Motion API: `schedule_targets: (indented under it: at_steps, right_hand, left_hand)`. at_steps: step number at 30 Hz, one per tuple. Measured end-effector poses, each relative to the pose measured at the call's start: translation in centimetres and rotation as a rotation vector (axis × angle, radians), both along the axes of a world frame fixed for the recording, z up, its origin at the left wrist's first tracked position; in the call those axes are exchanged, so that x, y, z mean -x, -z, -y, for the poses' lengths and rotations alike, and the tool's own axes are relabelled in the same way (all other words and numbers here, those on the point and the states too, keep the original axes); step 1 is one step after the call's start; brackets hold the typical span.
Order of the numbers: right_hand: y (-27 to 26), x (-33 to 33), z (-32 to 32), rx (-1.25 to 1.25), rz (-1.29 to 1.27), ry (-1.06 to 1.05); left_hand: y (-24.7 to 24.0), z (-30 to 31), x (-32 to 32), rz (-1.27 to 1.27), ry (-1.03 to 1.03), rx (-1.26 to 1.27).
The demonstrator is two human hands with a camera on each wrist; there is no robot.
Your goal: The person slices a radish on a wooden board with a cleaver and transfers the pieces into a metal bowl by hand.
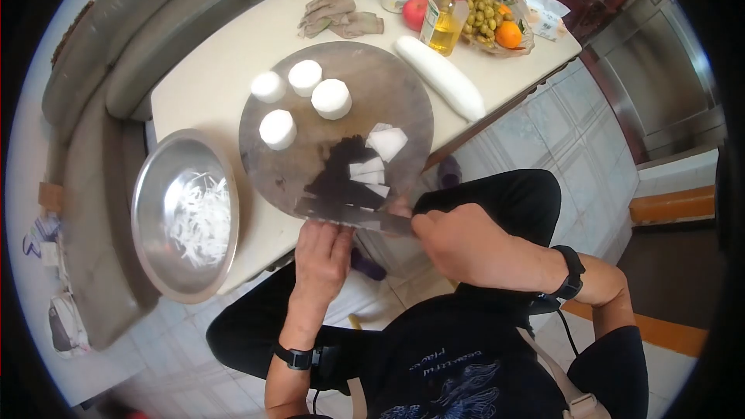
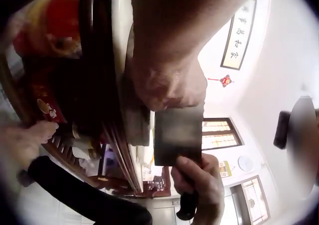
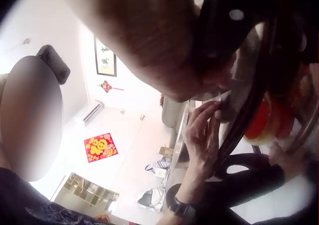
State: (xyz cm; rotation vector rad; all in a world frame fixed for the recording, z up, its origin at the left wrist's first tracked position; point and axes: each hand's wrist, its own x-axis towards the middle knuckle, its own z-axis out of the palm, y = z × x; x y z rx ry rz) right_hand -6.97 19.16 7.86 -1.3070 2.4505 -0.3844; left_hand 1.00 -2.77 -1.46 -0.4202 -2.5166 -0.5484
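Note:
The right hand [image 1: 466, 244] grips the handle of a cleaver [image 2: 178, 137], its wide blade lying along the near edge of a round cutting board [image 1: 310, 112]. Beside the blade the left hand [image 1: 322, 260] holds white radish slices against the board with bent fingers, mostly hidden under them. In the left wrist view the knuckles are close to the blade. Flat white slices [image 1: 368, 171] and an angular white piece [image 1: 386, 142] lie on the board near a dark wet patch. Several thick white radish chunks [image 1: 331, 99] stand on its far half.
A metal bowl [image 1: 145, 221] with white shreds [image 1: 203, 221] stands left of the board. A whole white radish [image 1: 441, 76] lies at its right. Behind are gloves [image 1: 337, 15], an oil bottle [image 1: 445, 15], a red apple [image 1: 415, 12] and a fruit bowl [image 1: 521, 48].

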Motion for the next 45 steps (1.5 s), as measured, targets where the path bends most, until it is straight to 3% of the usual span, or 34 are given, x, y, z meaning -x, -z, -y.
schedule_targets:
  at_steps: [10,23,28,32,37,45]
  right_hand:
    - [-1.0,1.0,0.3,-0.069,-0.038,-0.163]
    - [-0.9,1.3,1.0,-0.136,-0.066,-0.182]
    - [-0.5,2.0,1.8,-0.03,-0.027,-0.249]
    - [0.1,1.6,4.0,0.002,-0.058,-0.245]
    - [0.4,1.7,3.9,0.015,0.02,-0.056]
    - [-0.7,0.6,2.1,-0.039,-0.011,-0.131]
  left_hand:
    - [0.9,-0.4,-0.8,-0.001,-0.052,-0.021]
    - [1.5,-0.2,-1.1,-0.001,-0.039,-0.003]
    - [1.6,-0.3,-1.3,0.008,-0.054,0.001]
    - [1.6,-0.4,-1.1,0.032,-0.045,-0.03]
    - [0.6,-0.6,-0.7,0.016,-0.058,-0.01]
    - [1.2,-0.4,-1.0,-0.015,-0.034,0.002]
